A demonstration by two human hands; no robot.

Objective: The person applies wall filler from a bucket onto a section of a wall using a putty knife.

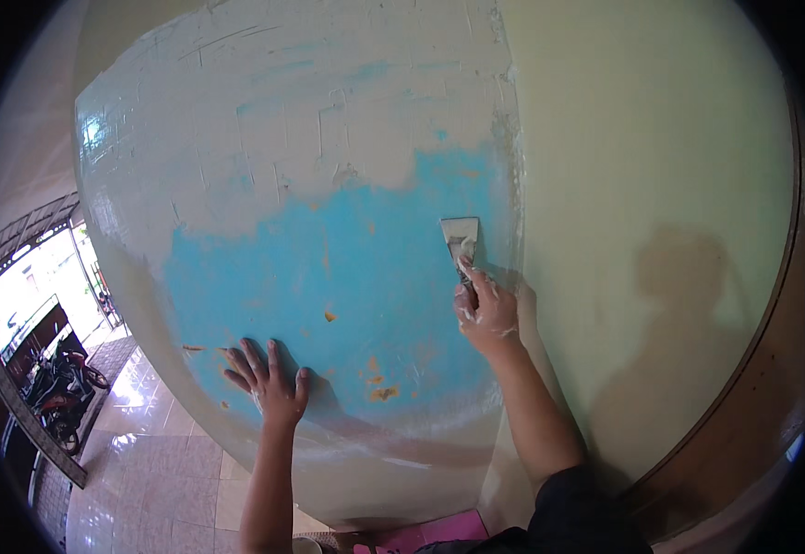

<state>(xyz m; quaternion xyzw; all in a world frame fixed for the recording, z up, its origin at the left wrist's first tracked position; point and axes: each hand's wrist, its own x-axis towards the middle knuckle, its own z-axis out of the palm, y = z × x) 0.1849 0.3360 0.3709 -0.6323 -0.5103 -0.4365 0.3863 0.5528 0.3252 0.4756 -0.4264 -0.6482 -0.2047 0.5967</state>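
Observation:
My right hand is closed round the handle of a putty knife, its broad blade pointing up close to the wall. White paste is smeared on the knife and on my fingers. My left hand rests with spread fingers against the lower left of a turquoise patch on the wall, holding nothing. Above the patch, pale grey filler covers the wall, with ridges and streaks in it. Rusty orange spots mark the lower part of the turquoise. Whether the blade touches the wall I cannot tell.
A pale green wall meets the patched one at a corner right of the knife, carrying my shadow. Shiny floor tiles spread at lower left. Beyond a doorway stands a motorcycle. Something pink lies at the wall's foot.

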